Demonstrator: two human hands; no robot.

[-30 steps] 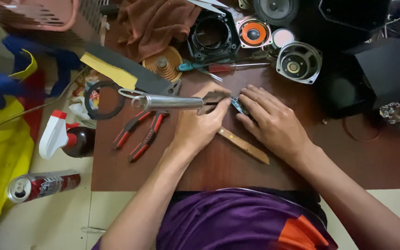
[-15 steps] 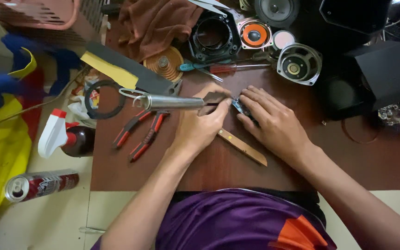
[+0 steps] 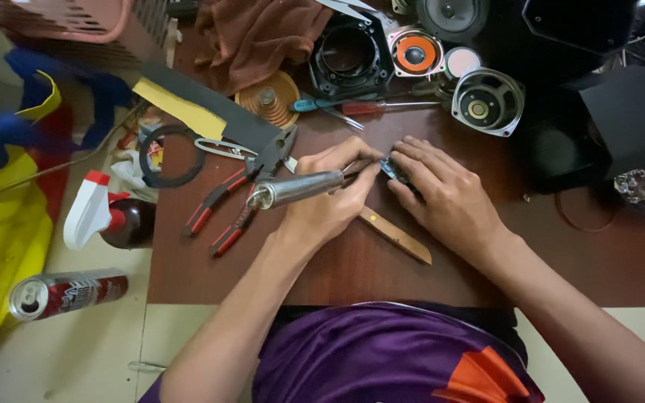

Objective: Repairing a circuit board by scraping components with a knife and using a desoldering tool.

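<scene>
While the left hand grips a soldering iron, the right hand pinches a small part

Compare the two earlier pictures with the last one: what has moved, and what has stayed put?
Almost nothing moved. The left hand still grips the soldering iron, tip at the small part under the right hand. Pliers, wooden stick and speakers lie as before.

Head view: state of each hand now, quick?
Left hand: closed around the silver metal-barrelled soldering iron.
Right hand: fingers pressed down on a small dark part on the brown wooden table.
</scene>
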